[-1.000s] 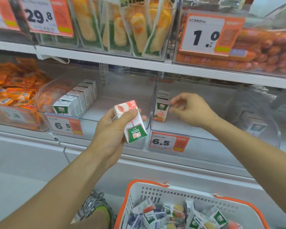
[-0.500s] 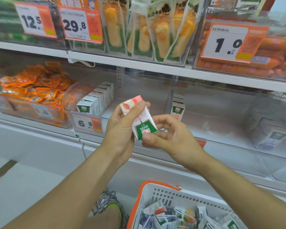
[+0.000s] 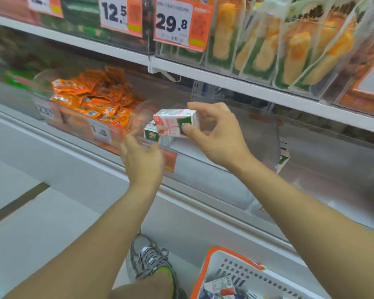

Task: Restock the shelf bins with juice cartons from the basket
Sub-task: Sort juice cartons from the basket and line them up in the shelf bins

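Observation:
A small white juice carton [image 3: 173,124] with pink fruit print and a green label lies sideways in my right hand [image 3: 216,134], pinched between thumb and fingers. It hovers over the front of a clear shelf bin [image 3: 203,167]. A row of similar cartons [image 3: 151,132] stands in that bin, mostly hidden behind the held carton. My left hand [image 3: 141,160] is just below and left of the carton, fingers loosely apart, holding nothing. The white basket with an orange rim [image 3: 205,266] sits at the bottom right with loose cartons [image 3: 221,285] inside.
A clear bin of orange snack packets [image 3: 93,100] sits to the left. Another clear bin [image 3: 324,160] with a carton at its left wall is to the right. Bagged corn [image 3: 268,42] and price tags [image 3: 173,22] hang on the shelf above. My shoe [image 3: 149,262] rests on the floor.
The carton passed from my left hand to my right hand and turned onto its side. My left hand let go and dropped slightly. The view swung left and down.

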Demonstrator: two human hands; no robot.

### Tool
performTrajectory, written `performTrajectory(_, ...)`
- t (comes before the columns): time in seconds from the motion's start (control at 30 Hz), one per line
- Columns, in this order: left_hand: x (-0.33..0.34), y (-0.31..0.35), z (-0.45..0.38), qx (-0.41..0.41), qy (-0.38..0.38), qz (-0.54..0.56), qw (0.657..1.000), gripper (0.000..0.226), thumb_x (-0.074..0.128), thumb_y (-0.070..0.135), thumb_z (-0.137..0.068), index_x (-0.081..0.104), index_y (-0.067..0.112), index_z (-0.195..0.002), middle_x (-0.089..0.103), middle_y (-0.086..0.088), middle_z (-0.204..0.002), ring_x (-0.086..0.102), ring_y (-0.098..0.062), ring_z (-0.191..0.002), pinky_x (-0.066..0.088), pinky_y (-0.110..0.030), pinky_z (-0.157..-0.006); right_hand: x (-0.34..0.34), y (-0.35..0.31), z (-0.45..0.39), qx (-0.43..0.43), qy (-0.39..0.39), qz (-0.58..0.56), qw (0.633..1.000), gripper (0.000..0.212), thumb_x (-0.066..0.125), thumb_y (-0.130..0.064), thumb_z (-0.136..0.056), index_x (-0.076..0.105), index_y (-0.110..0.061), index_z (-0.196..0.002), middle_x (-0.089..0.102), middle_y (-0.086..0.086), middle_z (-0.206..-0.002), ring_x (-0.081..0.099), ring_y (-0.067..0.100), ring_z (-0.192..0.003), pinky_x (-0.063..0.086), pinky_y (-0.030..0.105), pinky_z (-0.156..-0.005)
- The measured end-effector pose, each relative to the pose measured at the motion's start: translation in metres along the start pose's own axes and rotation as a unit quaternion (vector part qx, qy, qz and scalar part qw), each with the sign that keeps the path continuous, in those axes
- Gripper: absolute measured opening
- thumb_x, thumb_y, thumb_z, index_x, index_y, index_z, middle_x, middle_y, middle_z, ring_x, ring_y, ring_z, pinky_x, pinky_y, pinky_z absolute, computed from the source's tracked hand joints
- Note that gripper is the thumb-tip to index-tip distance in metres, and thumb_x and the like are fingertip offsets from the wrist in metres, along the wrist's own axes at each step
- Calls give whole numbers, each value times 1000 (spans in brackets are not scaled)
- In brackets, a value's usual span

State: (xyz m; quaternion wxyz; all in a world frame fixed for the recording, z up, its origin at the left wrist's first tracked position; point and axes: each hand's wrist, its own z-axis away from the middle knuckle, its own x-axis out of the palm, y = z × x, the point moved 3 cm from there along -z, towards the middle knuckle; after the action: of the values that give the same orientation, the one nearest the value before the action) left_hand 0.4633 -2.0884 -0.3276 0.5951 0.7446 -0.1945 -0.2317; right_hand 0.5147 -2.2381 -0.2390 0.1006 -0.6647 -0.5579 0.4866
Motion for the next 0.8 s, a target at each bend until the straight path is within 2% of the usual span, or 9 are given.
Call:
performTrajectory(0.1,4,-8,0,18,-20,-13,1000,61,63,9,-80,44,19,-137,38,-2,-133,44,-25,-128,40,-44,-107,24,4,-25,-12,-47,88,995,46,73,-24,-86,63,-23,-130,52,3,-107,55,8,-88,51,25,-89)
performTrajectory(0.23,2,-7,1,25,-30,-33,999,68,67,7,-82,37,17,-143,32,-4,-142,45,-21,-126,39,-26,-98,47,-3,-43,-59,-87,155,982,55,71,-25,-84,55,-22,-137,50,0,-110,53,13,-97,43,22,-93)
performTrajectory(0.4,-7,-11,0,34,-44,-36,998,74,68,4,-80,35,19,-144,33,-3,-141,48,-16,-115,46,-28,-88,66,4,-48,-63,-85,156,982,39,77,-25,-78,59,-19,-111,62,-3,-103,54,13,-90,43,23,-78)
performTrajectory(0.5,-8,-11,1,37,-45,-40,998,74,65,0,-81,34,20,-145,32,-1,-143,44,-6,-105,38,-15,-78,88,9,-52,-52,-105,150,982,30,80,-27,-77,66,-14,-100,67,-3,-94,56,11,-80,45,24,-71)
performTrajectory(0.57,-7,-12,1,34,-46,-35,998,75,62,-4,-82,32,19,-147,31,-2,-145,47,-12,-119,39,-15,-84,101,13,-51,-40,-145,153,977,19,74,-27,-84,72,-8,-88,72,2,-85,61,15,-76,50,32,-74)
performTrajectory(0.63,-7,-13,1,36,-49,-29,998,76,61,-5,-81,32,19,-148,32,-4,-146,43,-18,-132,43,-21,-94,105,17,-48,-28,-185,164,968,30,61,-23,-93,70,0,-77,70,12,-75,60,22,-71,47,39,-74)
performTrajectory(0.67,-8,-14,0,39,-51,-27,998,76,62,-5,-80,34,19,-147,33,-4,-146,42,-17,-133,41,-17,-93,102,18,-45,-30,-190,169,967,34,56,-22,-94,68,3,-75,68,15,-74,58,25,-71,47,41,-75)
performTrajectory(0.73,-11,-16,-2,45,-47,-26,998,71,64,-3,-80,38,17,-143,38,-4,-143,43,-16,-131,38,-15,-92,87,17,-35,-55,-165,169,970,30,54,-20,-95,70,0,-80,70,14,-85,62,26,-84,49,39,-81)
performTrajectory(0.8,-17,-17,-2,57,-17,-42,997,61,66,2,-80,43,13,-135,46,-4,-135,46,-22,-126,41,-31,-104,60,13,-17,-74,-102,130,983,20,57,-17,-93,75,-9,-92,69,6,-98,64,20,-93,51,35,-87)
